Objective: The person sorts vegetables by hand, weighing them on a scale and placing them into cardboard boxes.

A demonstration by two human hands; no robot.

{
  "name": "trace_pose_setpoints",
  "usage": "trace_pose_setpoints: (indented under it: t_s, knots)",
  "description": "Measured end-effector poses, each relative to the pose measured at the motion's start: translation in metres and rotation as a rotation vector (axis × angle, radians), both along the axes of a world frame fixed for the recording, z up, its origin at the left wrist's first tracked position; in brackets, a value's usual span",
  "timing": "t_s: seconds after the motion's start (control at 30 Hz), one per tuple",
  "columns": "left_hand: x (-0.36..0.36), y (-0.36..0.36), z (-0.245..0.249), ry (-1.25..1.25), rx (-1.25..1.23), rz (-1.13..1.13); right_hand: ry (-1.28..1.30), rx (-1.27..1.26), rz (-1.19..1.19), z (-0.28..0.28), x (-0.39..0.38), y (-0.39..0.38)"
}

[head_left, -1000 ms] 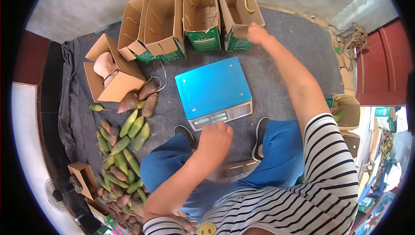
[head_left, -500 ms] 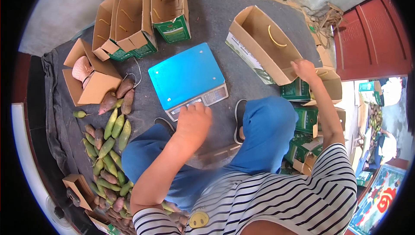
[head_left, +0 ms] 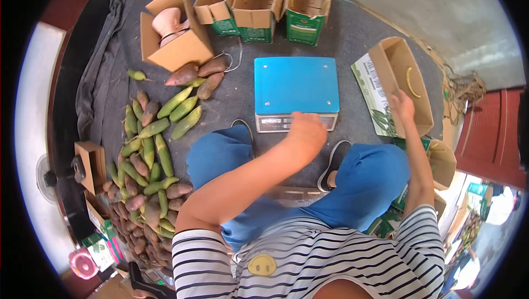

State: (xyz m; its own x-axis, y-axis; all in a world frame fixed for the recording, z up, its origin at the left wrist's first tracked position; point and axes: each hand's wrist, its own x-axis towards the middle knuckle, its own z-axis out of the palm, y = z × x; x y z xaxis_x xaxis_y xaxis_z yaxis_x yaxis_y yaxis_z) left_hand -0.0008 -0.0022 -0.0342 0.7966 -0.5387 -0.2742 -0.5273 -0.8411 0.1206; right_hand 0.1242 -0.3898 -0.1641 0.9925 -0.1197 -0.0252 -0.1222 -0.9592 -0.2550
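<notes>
On the left of the frame, a heap of green and purple roots (head_left: pixel 148 153) lay on the dark cloth (head_left: pixel 352 40), just as it did a second ago. Above it, an open brown box (head_left: pixel 184 51) had something pink inside. At the top, only three boxes (head_left: pixel 257 18) stood in the row now. A second ago there were four.

In the middle sat the scale (head_left: pixel 296 84), with nothing on its blue top. The person's left hand (head_left: pixel 308 129) was over the scale's front edge, with its fingers bent. It did not seem to hold anything, but no one could tell if it touched the scale.

On the right was the fourth box, the moved box (head_left: pixel 376 101). It had come out of the row, so it was now beside the scale and near the person. The right hand (head_left: pixel 404 107) was at its near side and looked to be touching it. How tightly the fingers gripped, if they did, could not be seen.
</notes>
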Motion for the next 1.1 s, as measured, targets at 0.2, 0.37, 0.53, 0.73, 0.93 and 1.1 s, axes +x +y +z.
trace_pose_setpoints:
  t_s: [0.2, 0.37, 0.53, 0.73, 0.93, 1.1]
  knots:
    - [-0.009, 0.0, 0.006, -0.05, 0.012, -0.067, -0.046, 0.297, 0.269, 0.123, -0.034, 0.044]
    - [-0.012, 0.002, 0.006, 0.024, -0.025, -0.114, -0.019, 0.202, 0.651, 0.167, -0.039, 0.112]
    - [-0.01, 0.002, 0.007, 0.049, 0.026, -0.049, 0.049, 0.167, 0.843, 0.149, -0.03, 0.186]
    - [-0.01, -0.002, 0.01, 0.096, 0.067, -0.033, 0.105, 0.109, 0.943, 0.116, -0.017, 0.23]
    - [-0.013, 0.008, 0.019, 0.111, 0.045, -0.053, 0.166, 0.073, 0.9, 0.111, -0.026, 0.244]
    - [-0.013, 0.012, 0.021, 0.127, 0.042, -0.045, 0.119, 0.014, 0.934, 0.128, -0.036, 0.248]
